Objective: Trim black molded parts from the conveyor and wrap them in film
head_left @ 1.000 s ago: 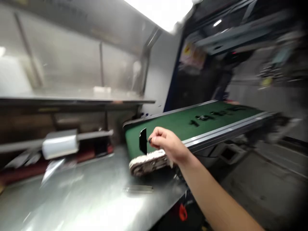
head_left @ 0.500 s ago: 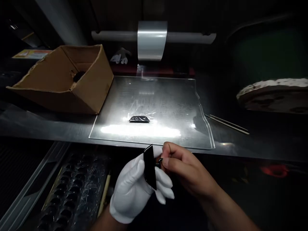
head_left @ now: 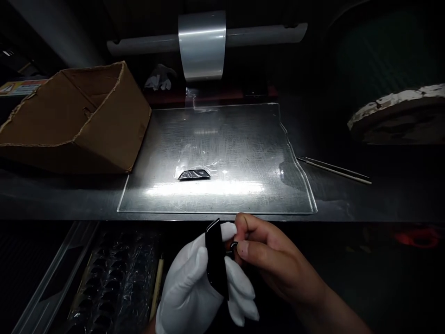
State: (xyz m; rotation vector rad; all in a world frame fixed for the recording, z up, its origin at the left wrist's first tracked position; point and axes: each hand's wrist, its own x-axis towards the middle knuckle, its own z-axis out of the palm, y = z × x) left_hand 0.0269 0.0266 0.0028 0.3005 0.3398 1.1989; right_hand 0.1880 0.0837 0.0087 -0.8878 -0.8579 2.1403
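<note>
My left hand [head_left: 198, 283], in a white glove, grips a glossy black trapezoid-shaped piece [head_left: 215, 260] by its edges, in front of the bench edge. The bare fingers of my right hand [head_left: 271, 255] pinch a small black ring-like part [head_left: 233, 246] just right of that piece; it seems joined to the back of the piece, though the fingers partly hide it. Beyond my hands, a similar black trapezoid piece [head_left: 193, 175] lies on the clear glass plate [head_left: 239, 139] with crumpled clear film [head_left: 191, 155] behind it.
A cardboard box [head_left: 111, 120] stands left of the plate. Behind hangs a roll of film [head_left: 202, 46] on a bar. Two thin sticks [head_left: 337, 170] lie at right, below a round white-rimmed object [head_left: 399, 106]. A clear tray of dark parts [head_left: 114, 278] sits lower left.
The camera view has shifted, and both hands sit slightly lower in the picture. The grip on the black piece and its ring-like part looks the same.
</note>
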